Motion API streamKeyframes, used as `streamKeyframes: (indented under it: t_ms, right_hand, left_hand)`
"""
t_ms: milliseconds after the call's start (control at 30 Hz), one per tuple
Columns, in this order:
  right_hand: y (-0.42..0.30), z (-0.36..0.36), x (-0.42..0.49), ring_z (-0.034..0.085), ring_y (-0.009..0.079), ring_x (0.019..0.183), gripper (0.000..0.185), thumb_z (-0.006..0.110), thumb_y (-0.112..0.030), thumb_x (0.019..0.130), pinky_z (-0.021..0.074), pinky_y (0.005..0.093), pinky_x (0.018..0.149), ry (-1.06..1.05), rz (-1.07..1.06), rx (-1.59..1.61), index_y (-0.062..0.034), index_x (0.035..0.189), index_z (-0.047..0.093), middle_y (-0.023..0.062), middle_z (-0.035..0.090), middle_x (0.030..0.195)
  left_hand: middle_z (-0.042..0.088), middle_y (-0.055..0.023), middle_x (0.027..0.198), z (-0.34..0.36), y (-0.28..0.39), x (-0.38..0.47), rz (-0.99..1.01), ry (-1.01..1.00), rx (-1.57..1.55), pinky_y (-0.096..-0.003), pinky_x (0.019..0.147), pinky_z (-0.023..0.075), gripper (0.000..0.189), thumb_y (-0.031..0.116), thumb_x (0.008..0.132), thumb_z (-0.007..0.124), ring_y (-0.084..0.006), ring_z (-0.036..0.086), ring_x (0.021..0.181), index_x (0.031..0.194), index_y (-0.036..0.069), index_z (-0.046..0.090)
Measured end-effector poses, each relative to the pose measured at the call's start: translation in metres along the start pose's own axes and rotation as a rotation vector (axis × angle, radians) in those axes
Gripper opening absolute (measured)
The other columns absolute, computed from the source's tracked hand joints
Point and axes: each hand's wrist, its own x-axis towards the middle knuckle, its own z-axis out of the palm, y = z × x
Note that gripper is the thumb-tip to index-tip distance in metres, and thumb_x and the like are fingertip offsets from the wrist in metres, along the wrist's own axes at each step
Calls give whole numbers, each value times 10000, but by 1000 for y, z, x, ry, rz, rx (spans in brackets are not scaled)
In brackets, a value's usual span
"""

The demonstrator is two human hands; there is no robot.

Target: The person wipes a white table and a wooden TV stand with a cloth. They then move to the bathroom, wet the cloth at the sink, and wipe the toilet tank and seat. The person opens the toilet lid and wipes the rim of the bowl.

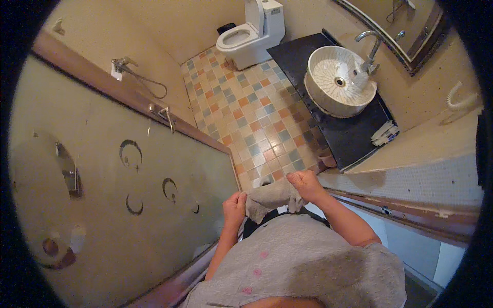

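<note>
A grey-beige cloth (271,199) is stretched between my two hands, in front of my body at the bathroom doorway. My left hand (234,208) grips its left end, with the thumb on top. Its right end is bunched in my right hand (305,185), and a short fold hangs below that hand. Part of the cloth's lower edge droops near my left hand. Beyond the cloth lies the multicoloured tile floor (246,111).
A frosted glass door (104,181) with a metal handle (165,115) stands at left. Ahead is a white toilet (246,44). At right, a black counter (335,138) bears a round basin (339,81), a faucet (371,50) and small packets (385,133). A door frame (408,213) runs beside my right arm.
</note>
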Motion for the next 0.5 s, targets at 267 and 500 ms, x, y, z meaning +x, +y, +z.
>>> streamKeyframes:
  t_ms: [267,500]
  right_hand:
    - [-6,-23,96,588,119,805,320,509,-324,960,468,270,741,-9,219,755,-16,983,594,37,635,909]
    - [-60,-31,181,563,156,914,401,689,-289,843,457,313,820,218,110,794,-26,1107,540,63,604,1011]
  left_hand:
    - [491,-15,566,12,61,155,139,-149,-80,-293,493,384,332,267,900,581,-97,454,528,695,6,569]
    - [527,-68,624,31,126,265,339,-387,-73,-326,537,416,238,229,893,582,-160,511,570,793,13,576]
